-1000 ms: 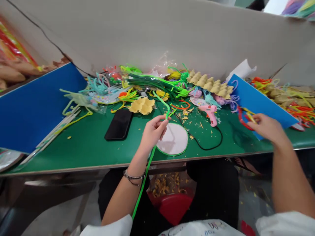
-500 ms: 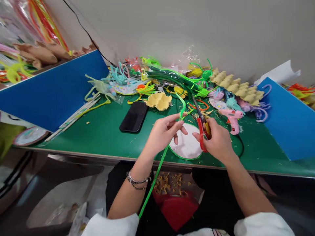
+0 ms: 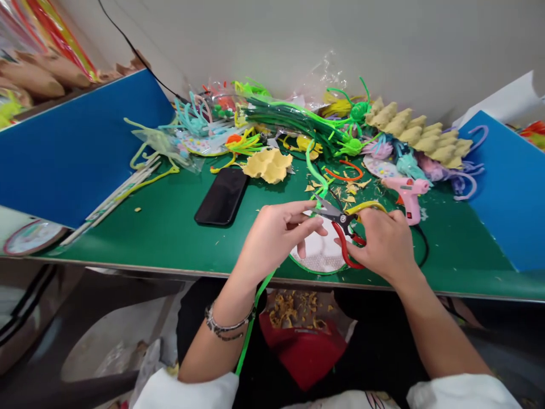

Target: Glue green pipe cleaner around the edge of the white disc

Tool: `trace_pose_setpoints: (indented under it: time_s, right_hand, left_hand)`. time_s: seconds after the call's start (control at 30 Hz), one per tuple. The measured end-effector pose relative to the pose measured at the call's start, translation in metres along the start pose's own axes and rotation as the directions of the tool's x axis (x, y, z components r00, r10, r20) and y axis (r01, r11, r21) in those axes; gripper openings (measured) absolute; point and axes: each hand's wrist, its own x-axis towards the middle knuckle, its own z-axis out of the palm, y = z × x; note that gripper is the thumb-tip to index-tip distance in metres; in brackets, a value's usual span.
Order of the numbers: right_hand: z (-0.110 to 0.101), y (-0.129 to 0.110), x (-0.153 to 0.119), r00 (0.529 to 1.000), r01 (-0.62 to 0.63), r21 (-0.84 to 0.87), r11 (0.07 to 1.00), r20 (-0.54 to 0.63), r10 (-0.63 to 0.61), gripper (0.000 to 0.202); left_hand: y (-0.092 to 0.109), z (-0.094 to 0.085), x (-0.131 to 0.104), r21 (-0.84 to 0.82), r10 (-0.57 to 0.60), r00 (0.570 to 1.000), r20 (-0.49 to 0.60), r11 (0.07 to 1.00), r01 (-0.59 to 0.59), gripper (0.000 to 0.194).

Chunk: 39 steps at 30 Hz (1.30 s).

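Scissors (image 3: 343, 218), one pair, gripped in right hand (image 3: 383, 245); left hand (image 3: 279, 236) pinches one green pipe cleaner (image 3: 314, 166); one smartphone (image 3: 222, 196) left, one glue gun (image 3: 410, 197) right.

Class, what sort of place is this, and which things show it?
Probably a craft workspace, judging by the pink glue gun, the scissors and the long green strip.

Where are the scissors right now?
In the head view, the scissors are right of centre, held in the right hand, blades by the left hand, left of the pink glue gun.
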Motion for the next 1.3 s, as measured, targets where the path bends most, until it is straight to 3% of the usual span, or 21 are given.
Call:
trace_pose_setpoints:
  time_s: [0.2,0.53,0.67,0.93,1.07,1.3]
  right_hand:
    - [0.000,0.000,-0.001,0.999,0.045,0.006,0.999,-0.019,-0.045,0.047]
    - [0.000,-0.006,-0.002,0.989,0.062,0.079,0.995,-0.139,-0.050,0.038]
    - [-0.002,-0.008,-0.003,0.990,0.042,0.063,0.997,-0.136,-0.034,0.038]
    - [-0.004,-0.009,-0.003,0.989,0.073,0.030,0.997,-0.130,-0.068,0.050]
    - [-0.005,-0.008,-0.004,0.997,0.033,0.077,0.996,-0.069,-0.028,0.054]
    - [0.000,-0.009,-0.006,0.997,0.004,0.180,0.984,-0.083,0.011,0.055]
  left_hand:
    - [0.002,0.000,0.000,0.035,0.051,0.998,-0.045,0.998,-0.049,0.015]
    - [0.009,0.005,-0.007,0.232,0.200,0.976,-0.088,0.957,-0.175,0.022]
    - [0.010,0.006,-0.008,0.325,0.238,0.968,-0.085,0.925,-0.199,0.025]
    - [0.009,0.004,-0.009,0.346,0.202,0.978,-0.050,0.922,-0.173,0.028]
    - [0.011,0.003,-0.009,0.312,0.151,0.988,-0.036,0.941,-0.133,0.029]
    - [0.010,0.000,-0.004,0.273,0.117,0.993,-0.031,0.956,-0.104,0.029]
